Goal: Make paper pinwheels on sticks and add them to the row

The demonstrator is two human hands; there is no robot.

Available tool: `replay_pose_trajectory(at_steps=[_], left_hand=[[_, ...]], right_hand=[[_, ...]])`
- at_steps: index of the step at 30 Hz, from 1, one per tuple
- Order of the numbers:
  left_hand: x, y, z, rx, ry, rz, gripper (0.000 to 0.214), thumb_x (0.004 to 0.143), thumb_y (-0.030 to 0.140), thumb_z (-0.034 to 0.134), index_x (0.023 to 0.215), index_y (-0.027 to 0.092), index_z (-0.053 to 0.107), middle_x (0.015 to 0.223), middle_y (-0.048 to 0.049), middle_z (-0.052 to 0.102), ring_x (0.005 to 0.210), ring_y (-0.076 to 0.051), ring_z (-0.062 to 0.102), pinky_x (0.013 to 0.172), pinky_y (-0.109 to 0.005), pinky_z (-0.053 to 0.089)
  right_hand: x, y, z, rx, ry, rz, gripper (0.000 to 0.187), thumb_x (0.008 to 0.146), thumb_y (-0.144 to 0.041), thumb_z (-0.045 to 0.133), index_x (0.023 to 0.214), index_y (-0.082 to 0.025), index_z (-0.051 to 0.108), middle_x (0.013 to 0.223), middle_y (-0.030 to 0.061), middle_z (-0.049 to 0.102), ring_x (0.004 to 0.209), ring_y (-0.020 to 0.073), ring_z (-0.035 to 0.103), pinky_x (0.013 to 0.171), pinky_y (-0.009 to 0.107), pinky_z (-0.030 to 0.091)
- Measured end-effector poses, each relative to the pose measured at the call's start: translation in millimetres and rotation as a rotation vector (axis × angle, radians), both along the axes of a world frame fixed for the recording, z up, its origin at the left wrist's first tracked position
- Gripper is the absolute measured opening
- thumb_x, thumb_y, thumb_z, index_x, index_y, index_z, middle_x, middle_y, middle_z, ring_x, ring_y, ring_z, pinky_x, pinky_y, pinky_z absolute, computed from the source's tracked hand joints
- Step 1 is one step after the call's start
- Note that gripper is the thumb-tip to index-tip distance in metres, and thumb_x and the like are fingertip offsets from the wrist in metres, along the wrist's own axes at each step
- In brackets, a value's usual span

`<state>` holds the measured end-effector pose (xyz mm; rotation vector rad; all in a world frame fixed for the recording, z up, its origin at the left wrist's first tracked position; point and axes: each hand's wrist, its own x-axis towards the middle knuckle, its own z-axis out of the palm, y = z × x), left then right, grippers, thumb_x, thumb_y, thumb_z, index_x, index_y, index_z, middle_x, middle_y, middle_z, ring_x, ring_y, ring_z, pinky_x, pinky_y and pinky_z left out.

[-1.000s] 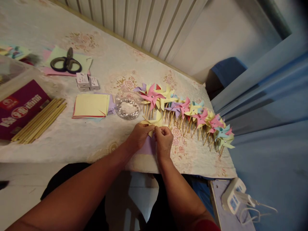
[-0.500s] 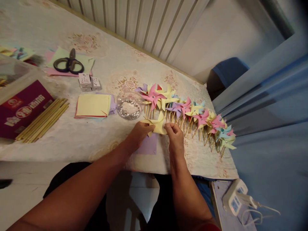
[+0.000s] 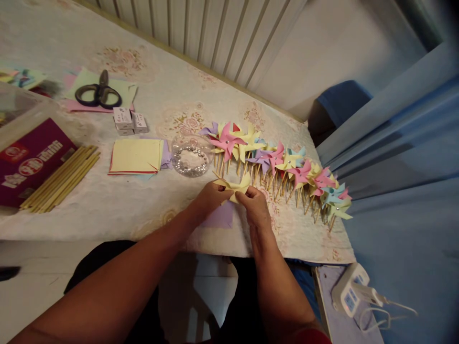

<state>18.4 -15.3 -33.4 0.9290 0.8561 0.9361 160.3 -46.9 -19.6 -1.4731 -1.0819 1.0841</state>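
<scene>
Between my hands is a yellow paper pinwheel (image 3: pixel 239 185), its corners partly folded in toward the middle. My left hand (image 3: pixel 211 197) pinches its left side. From the right, my right hand (image 3: pixel 254 203) presses a corner in with thumb and fingers; the centre of the paper is mostly covered by my fingertips. A purple paper sheet (image 3: pixel 219 217) lies flat on the table below them. Just up and left sits a round clear dish (image 3: pixel 191 155) of shiny metal pins. A row of finished pinwheels (image 3: pixel 276 157) on wooden sticks stretches to the right.
A stack of yellow and red paper (image 3: pixel 135 156) lies left of the dish. Beyond it are small white boxes (image 3: pixel 123 118) and black scissors (image 3: pixel 98 94) on paper sheets. Wooden sticks (image 3: pixel 60 181) lean beside a purple box (image 3: pixel 36 162). A power strip (image 3: pixel 349 289) stands at lower right.
My right hand has moved left, bringing a corner of the yellow paper in toward the centre. My left hand keeps its pinch, and the two hands are closer together.
</scene>
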Motion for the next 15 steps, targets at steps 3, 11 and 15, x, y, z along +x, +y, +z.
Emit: replay_pose_trajectory(at_steps=[3,11,15], left_hand=[[-0.1,1.0,-3.1,-0.019,-0.006,-0.03,0.015,0.068,0.027,0.069,0.074,0.014,0.07,0.061,0.0012,0.06,0.056,-0.01,0.05,0.052,-0.023,0.033],[0.6,1.4,-0.1,-0.096,-0.098,-0.064,0.018,0.063,0.029,0.074,0.071,0.015,0.067,0.062,-0.0001,0.06,0.053,-0.01,0.047,0.05,-0.023,0.031],[-1.0,0.5,3.2,-0.075,-0.093,-0.061,0.016,0.063,0.028,0.073,0.07,0.015,0.067,0.063,-0.0003,0.06,0.054,-0.009,0.046,0.051,-0.023,0.031]], right_hand=[[-2.7,-0.5,2.7,0.013,0.017,0.005,0.021,0.068,-0.03,0.068,0.085,-0.019,0.077,0.079,0.0009,0.075,0.069,0.0166,0.063,0.065,0.028,0.049],[-6.1,-1.2,2.8,0.005,-0.006,-0.031,0.018,0.067,-0.03,0.068,0.078,-0.017,0.074,0.071,-0.0003,0.072,0.06,0.0141,0.058,0.06,0.026,0.046],[-8.3,-1.3,3.7,0.023,0.028,-0.045,0.018,0.066,-0.031,0.069,0.078,-0.018,0.073,0.073,-0.0007,0.071,0.061,0.0136,0.058,0.061,0.026,0.046]])
